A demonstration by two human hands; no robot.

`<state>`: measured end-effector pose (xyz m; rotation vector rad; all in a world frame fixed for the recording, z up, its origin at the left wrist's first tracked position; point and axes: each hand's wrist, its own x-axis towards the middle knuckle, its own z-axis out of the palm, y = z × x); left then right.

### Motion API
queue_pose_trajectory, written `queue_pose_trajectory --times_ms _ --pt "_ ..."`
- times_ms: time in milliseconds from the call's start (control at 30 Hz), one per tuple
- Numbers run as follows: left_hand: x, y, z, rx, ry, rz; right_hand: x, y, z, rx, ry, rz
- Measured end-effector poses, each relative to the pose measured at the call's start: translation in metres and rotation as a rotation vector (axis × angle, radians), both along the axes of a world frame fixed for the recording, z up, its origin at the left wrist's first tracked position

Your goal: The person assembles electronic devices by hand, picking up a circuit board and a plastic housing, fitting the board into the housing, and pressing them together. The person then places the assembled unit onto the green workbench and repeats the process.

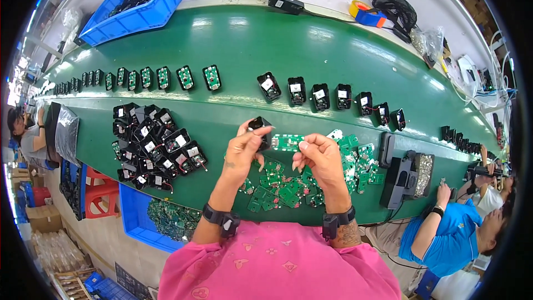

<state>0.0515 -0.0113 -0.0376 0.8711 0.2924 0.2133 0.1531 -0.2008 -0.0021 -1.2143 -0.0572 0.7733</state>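
Note:
Close in front of me, my left hand (240, 154) grips a small black plastic housing (259, 126), its open side tilted up. My right hand (320, 158) pinches one end of a green circuit board (287, 143), whose other end comes up beside the housing. Beneath both hands spreads a loose heap of green circuit boards (273, 189), partly hidden by the right hand. To the left lies a pile of black housings (152, 144) with white parts and thin wires inside.
Housings with boards (184, 77) line up at the far left; others with white parts (320, 97) stand far right. Beyond is a blue bin (133, 8). A black device (398, 180) sits right. Below the table edge is a blue crate (139, 216). A co-worker (449, 233) sits at right.

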Motion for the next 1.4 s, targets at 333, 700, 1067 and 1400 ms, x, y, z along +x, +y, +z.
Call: queue_pose_trajectory --times_ms 333,700,1067,1400 --pt "0.008 -0.014 0.009 1.022 -0.063 0.039 -0.001 0.018 0.009 -0.042 -0.072 0.120" --pt "0.006 -0.025 0.031 0.318 0.044 -0.104 -0.006 0.013 0.001 -0.234 -0.199 0.088" --pt "0.005 -0.031 0.025 0.385 0.138 -0.069 -0.010 0.018 0.010 -0.468 -1.019 0.027" --pt "0.009 -0.041 0.038 0.521 0.051 0.094 -0.022 0.017 0.006 -0.376 -1.113 -0.143"
